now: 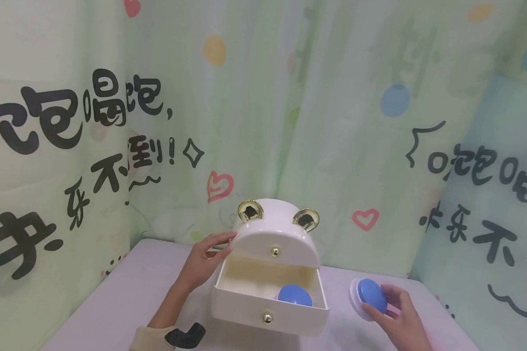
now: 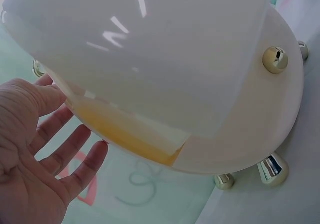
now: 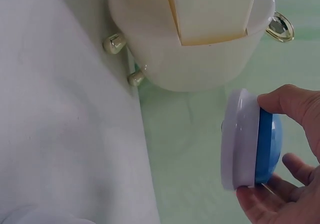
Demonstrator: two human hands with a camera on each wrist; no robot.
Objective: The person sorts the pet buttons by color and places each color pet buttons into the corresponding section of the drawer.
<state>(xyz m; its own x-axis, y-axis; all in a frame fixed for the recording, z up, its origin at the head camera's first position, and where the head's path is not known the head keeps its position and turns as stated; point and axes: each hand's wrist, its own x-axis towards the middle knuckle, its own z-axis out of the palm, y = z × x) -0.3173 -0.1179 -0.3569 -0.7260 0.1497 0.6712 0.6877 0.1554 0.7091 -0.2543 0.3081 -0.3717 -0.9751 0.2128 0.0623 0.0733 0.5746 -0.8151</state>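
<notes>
A glossy white two-drawer box (image 1: 254,243) with gold-rimmed ears and gold knobs stands on the table, its lower drawer (image 1: 241,304) pulled out. Inside that drawer lies a blue-topped round object (image 1: 294,295), partly hidden by the drawer front. My left hand (image 1: 204,258) rests against the box's upper left side; the left wrist view shows the thumb at the box edge and the other fingers loosely extended. Right of the box, my right hand (image 1: 399,312) pinches a round white case with a blue domed top (image 1: 371,295) between thumb and fingers, held up on edge in the right wrist view.
The box stands on short gold feet (image 2: 273,169) on a pale lilac table (image 1: 158,263). Close behind the table hangs a pale green curtain (image 1: 254,122) printed with dots, hearts and black characters, which also encloses the left and right sides.
</notes>
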